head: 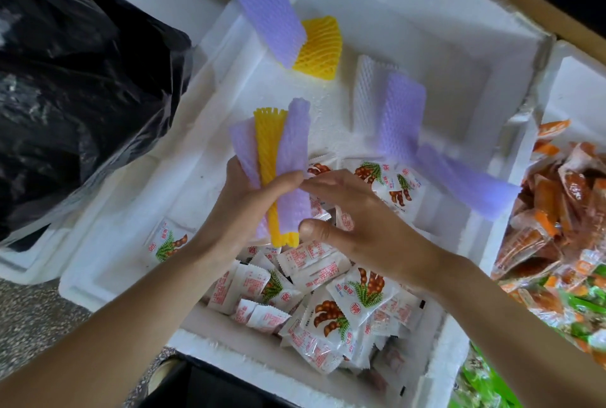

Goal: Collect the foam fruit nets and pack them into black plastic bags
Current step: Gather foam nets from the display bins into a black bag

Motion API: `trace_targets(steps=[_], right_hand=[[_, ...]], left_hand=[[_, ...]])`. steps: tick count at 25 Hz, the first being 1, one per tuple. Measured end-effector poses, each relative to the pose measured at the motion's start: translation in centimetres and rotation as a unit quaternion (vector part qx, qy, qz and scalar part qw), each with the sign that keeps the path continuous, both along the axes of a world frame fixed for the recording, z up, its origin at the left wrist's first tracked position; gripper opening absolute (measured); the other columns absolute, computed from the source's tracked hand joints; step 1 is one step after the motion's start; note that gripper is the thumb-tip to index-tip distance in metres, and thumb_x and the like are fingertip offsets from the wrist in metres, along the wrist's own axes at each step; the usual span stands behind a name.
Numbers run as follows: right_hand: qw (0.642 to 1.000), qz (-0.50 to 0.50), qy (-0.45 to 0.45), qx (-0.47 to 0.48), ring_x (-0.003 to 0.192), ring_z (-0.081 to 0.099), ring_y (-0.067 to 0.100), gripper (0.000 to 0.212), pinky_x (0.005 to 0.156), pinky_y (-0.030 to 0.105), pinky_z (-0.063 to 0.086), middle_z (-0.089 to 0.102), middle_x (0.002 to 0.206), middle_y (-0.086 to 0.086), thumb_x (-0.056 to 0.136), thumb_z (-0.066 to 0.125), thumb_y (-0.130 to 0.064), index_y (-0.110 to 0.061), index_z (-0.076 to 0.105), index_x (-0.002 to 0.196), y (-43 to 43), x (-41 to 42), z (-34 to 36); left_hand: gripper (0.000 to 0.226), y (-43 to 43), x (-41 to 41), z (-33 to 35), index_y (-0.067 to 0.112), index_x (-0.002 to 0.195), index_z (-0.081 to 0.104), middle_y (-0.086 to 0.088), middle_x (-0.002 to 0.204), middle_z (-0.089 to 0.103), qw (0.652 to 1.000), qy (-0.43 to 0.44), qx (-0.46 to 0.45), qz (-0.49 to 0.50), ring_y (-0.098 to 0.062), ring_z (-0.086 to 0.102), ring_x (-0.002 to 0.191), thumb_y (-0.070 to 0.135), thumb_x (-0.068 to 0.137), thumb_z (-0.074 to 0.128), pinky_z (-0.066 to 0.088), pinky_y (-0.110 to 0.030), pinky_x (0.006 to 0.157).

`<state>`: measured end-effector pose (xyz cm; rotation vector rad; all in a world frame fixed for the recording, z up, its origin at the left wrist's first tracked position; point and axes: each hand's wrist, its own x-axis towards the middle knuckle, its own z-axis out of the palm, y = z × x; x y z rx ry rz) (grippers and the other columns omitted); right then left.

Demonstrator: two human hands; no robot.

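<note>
Black plastic bag [75,86], glossy and crinkled, sits far left beside the white polystyrene tray [203,145]. Left hand [249,201] grips a bundle of foam nets [282,158], lilac and yellow ribbed mesh sleeves, with fingers and thumb curled round it. Right hand [357,224] is spread, fingers straight, tips at the bundle, holding nothing. Loose nets [401,112], lilac, yellow and white, lie in the tray beyond. Printed sachets [331,309] fill the box below.
</note>
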<state>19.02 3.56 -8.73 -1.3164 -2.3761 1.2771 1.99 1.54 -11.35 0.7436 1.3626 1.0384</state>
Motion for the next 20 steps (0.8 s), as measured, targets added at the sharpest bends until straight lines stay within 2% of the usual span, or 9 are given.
trace_targets(steps=[2,5,7,8,10,12,15,17,20], right_hand=[[0.999,-0.013,0.032,0.020,0.101,0.052,0.000,0.038,0.091,0.010,0.038,0.056,0.109,-0.006,0.089,0.057,-0.041,-0.033,0.055,0.126,0.8,0.6,-0.2],[0.984,-0.133,0.028,0.114,0.092,0.055,-0.005,0.022,0.088,0.010,0.044,0.058,0.108,-0.011,0.092,0.057,-0.020,-0.029,0.061,0.113,3.4,1.5,-0.3],[0.954,-0.227,-0.039,0.191,0.094,0.050,-0.003,0.031,0.085,0.005,0.040,0.052,0.122,-0.002,0.092,0.056,-0.013,-0.020,0.055,0.122,6.1,2.4,-0.6],[0.937,-0.265,-0.093,0.209,0.105,0.048,0.005,0.039,0.091,0.009,0.035,0.046,0.131,0.006,0.092,0.057,-0.013,-0.013,0.047,0.131,7.7,3.1,-1.1],[0.913,-0.340,-0.175,0.141,0.129,0.036,0.028,0.063,0.107,0.029,0.026,0.033,0.142,0.019,0.090,0.060,-0.021,-0.002,0.027,0.141,10.4,4.4,-2.4],[0.897,-0.396,-0.186,0.062,0.132,0.034,0.036,0.080,0.107,0.038,0.028,0.034,0.143,0.023,0.085,0.068,-0.028,0.002,0.020,0.141,11.6,4.9,-3.5],[0.900,-0.408,-0.127,0.085,0.116,0.051,0.032,0.070,0.083,0.028,0.037,0.052,0.128,0.018,0.081,0.072,-0.025,-0.001,0.031,0.134,11.7,4.1,-3.8],[0.907,-0.391,-0.101,0.121,0.095,0.053,0.030,0.046,0.064,0.024,0.031,0.059,0.100,0.007,0.084,0.069,-0.026,-0.007,0.044,0.118,11.5,2.8,-2.9],[0.910,-0.385,-0.024,0.152,0.076,0.040,0.022,0.025,0.057,0.022,0.023,0.037,0.070,-0.010,0.091,0.060,-0.025,-0.009,0.045,0.103,10.9,1.5,-0.7]], left_hand=[[0.021,0.2,-0.3,-0.2,0.021,0.084,0.061,-0.006,0.085,0.065,1.000,0.010,0.004,0.022,-0.010,0.063,0.073,0.024,0.063,0.064,0.049,-0.027,0.067],[0.022,0.5,-0.7,-0.9,0.023,0.083,0.059,0.003,0.085,0.067,0.998,0.027,-0.021,0.049,-0.009,0.064,0.076,0.027,0.062,0.064,0.049,-0.034,0.071],[0.021,0.7,-0.7,-1.0,0.024,0.085,0.057,0.006,0.086,0.066,0.998,0.037,-0.022,0.054,-0.008,0.063,0.077,0.025,0.070,0.072,0.049,-0.032,0.069],[0.019,0.7,-0.7,-1.1,0.025,0.086,0.057,0.007,0.087,0.066,0.997,0.037,-0.022,0.057,-0.006,0.063,0.078,0.020,0.077,0.073,0.050,-0.030,0.069],[0.019,0.8,-0.6,-1.2,0.027,0.089,0.055,0.008,0.092,0.066,0.997,0.039,-0.022,0.055,-0.004,0.063,0.082,0.016,0.082,0.068,0.049,-0.027,0.071],[0.021,0.8,-0.6,-1.4,0.028,0.090,0.055,0.008,0.095,0.066,0.998,0.040,-0.020,0.048,-0.005,0.063,0.085,0.019,0.081,0.071,0.050,-0.027,0.071],[0.026,0.9,-0.7,-1.5,0.029,0.089,0.055,0.013,0.088,0.066,0.998,0.042,-0.015,0.054,-0.002,0.063,0.080,0.026,0.073,0.076,0.049,-0.021,0.065],[0.022,0.8,-0.8,-1.7,0.028,0.093,0.055,0.010,0.092,0.065,0.997,0.045,-0.014,0.063,-0.003,0.062,0.082,0.019,0.081,0.071,0.045,-0.020,0.065],[0.031,0.5,-0.9,-1.7,0.018,0.110,0.054,0.004,0.103,0.065,0.996,0.045,-0.021,0.069,-0.008,0.063,0.090,0.018,0.083,0.068,0.048,-0.025,0.072]])
